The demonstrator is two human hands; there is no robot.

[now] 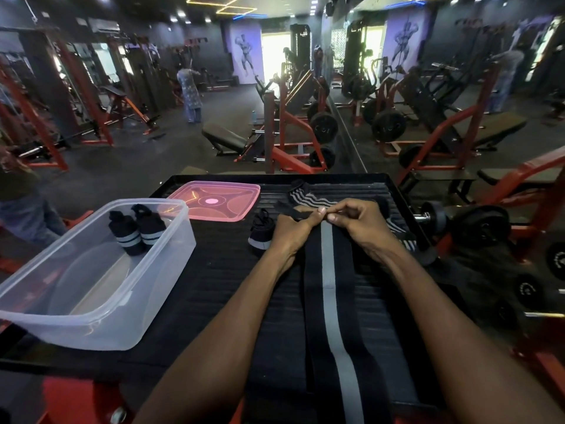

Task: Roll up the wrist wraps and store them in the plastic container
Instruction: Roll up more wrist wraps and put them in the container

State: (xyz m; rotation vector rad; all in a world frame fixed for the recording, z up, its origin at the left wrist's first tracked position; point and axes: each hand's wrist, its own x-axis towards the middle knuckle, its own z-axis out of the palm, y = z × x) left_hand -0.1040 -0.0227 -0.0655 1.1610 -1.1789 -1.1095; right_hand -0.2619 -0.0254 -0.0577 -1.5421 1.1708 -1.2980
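Observation:
A long black wrist wrap with a grey centre stripe (pixel 327 289) lies flat on the black ribbed platform (pixel 214 270), running toward me. My left hand (pixel 290 228) and my right hand (pixel 357 221) both pinch its far end, fingertips close together. A rolled black wrap (pixel 260 232) stands just left of my left hand. Two rolled wraps (pixel 137 229) sit inside the clear plastic container (pixel 91 316) at the left. Beyond my hands lies a black-and-grey wavy-striped wrap (pixel 308 197).
The pink lid (pixel 214 201) lies flat behind the container. A dumbbell (pixel 464 221) and weight plates (pixel 532 289) sit right of the platform. Red gym machines stand beyond, with a person far off at the left.

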